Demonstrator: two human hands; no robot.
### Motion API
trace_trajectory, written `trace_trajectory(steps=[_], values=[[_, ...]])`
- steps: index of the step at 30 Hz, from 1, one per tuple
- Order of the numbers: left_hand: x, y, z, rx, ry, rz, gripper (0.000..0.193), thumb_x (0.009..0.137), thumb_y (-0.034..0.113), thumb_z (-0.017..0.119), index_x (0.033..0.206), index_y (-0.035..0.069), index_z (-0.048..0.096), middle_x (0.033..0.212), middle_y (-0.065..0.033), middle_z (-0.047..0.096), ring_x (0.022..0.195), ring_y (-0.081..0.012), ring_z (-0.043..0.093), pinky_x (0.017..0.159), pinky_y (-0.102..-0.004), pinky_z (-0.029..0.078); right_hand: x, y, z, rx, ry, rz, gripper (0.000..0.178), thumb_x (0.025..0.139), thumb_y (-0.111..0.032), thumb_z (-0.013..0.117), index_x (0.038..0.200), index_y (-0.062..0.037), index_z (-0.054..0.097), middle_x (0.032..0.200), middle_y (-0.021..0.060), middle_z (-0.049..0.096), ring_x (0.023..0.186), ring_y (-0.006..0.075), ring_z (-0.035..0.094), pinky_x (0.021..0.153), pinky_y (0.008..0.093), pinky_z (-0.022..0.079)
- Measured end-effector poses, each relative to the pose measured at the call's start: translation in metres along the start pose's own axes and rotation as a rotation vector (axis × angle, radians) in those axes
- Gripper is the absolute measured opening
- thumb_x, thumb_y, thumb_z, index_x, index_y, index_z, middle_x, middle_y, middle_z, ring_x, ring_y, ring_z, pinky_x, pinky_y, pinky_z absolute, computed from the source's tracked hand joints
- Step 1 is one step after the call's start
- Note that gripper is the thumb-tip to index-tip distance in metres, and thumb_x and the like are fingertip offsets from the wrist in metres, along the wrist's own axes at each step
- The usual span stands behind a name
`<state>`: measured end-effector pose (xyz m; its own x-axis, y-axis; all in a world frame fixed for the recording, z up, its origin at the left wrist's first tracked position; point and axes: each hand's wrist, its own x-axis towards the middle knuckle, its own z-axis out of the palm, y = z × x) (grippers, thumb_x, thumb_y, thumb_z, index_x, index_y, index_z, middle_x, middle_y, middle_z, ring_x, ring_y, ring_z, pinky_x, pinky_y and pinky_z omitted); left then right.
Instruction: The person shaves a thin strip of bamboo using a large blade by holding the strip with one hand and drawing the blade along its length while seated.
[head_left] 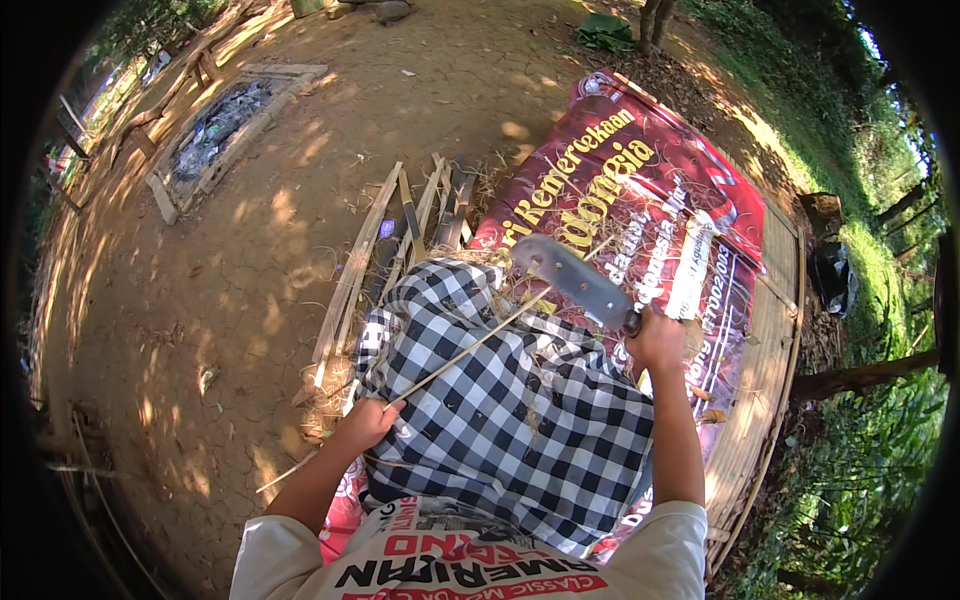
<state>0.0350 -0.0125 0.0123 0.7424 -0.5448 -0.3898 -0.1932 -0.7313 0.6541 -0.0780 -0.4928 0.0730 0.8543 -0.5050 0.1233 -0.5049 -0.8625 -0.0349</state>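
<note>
My left hand [368, 424] is closed round a thin pale bamboo strip [455, 362], which slants up to the right across my lap. My right hand [657, 340] grips the dark handle of a broad-bladed cleaver [565, 272]. The blade points up and left, just above the strip's far part; I cannot tell whether they touch. A black and white checked cloth [510, 420] covers my legs, with a few fine shavings on it. Under and beyond it spreads a red printed banner [720, 190] strewn with curly shavings.
Split wooden slats [365, 260] lie on the bare earth left of the banner. A bamboo platform edge [775, 330] shows at the right, near a black bag [832, 275]. A framed ash pit [225, 130] lies at the far left. Tree trunks [655, 22] stand at the back.
</note>
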Motion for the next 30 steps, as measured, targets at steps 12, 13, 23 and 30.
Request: trace_trajectory(steps=[12, 13, 23, 30], values=[[-0.004, 0.007, 0.000, 0.029, 0.000, -0.020, 0.044, 0.095, 0.033, 0.054, 0.076, -0.007, 0.062, 0.063, -0.0284, 0.054, 0.063, -0.0456, 0.056, 0.056, -0.0442, 0.044, -0.042, 0.045, -0.030, 0.406, 0.188, 0.439, 0.018, 0.066, -0.016, 0.064, 0.076, 0.0003, 0.063, 0.064, 0.0170, 0.063, 0.061, 0.0355, 0.063, 0.060, 0.0434, 0.049], [-0.004, 0.008, 0.001, 0.026, -0.001, -0.005, 0.045, 0.095, 0.034, 0.054, 0.076, -0.007, 0.062, 0.062, -0.0273, 0.054, 0.060, -0.0433, 0.056, 0.056, -0.0433, 0.044, -0.041, 0.044, -0.028, 0.458, 0.130, 0.386, 0.019, 0.066, -0.016, 0.064, 0.076, -0.0003, 0.062, 0.063, 0.0167, 0.062, 0.059, 0.0358, 0.062, 0.058, 0.0433, 0.048], [-0.006, 0.016, -0.018, -0.043, -0.277, -0.086, 0.061, 0.098, 0.043, 0.050, 0.064, -0.008, 0.056, 0.050, -0.0089, 0.045, 0.053, -0.0155, 0.043, 0.054, -0.0356, 0.041, -0.044, -0.127, -0.006, 0.378, -0.068, -0.428, 0.027, 0.065, -0.017, 0.064, 0.089, -0.0042, 0.059, 0.074, 0.0142, 0.063, 0.067, 0.0320, 0.064, 0.062, 0.0422, 0.052], [0.007, -0.009, -0.012, -0.038, -0.343, -0.131, 0.068, 0.096, 0.055, 0.046, 0.058, -0.001, 0.048, 0.054, 0.0023, 0.040, 0.055, -0.0111, 0.039, 0.049, -0.0325, 0.036, -0.063, -0.137, 0.010, 0.348, -0.077, -0.431, 0.026, 0.068, -0.019, 0.068, 0.087, -0.0050, 0.057, 0.072, 0.0087, 0.061, 0.068, 0.0250, 0.065, 0.061, 0.0360, 0.053]])
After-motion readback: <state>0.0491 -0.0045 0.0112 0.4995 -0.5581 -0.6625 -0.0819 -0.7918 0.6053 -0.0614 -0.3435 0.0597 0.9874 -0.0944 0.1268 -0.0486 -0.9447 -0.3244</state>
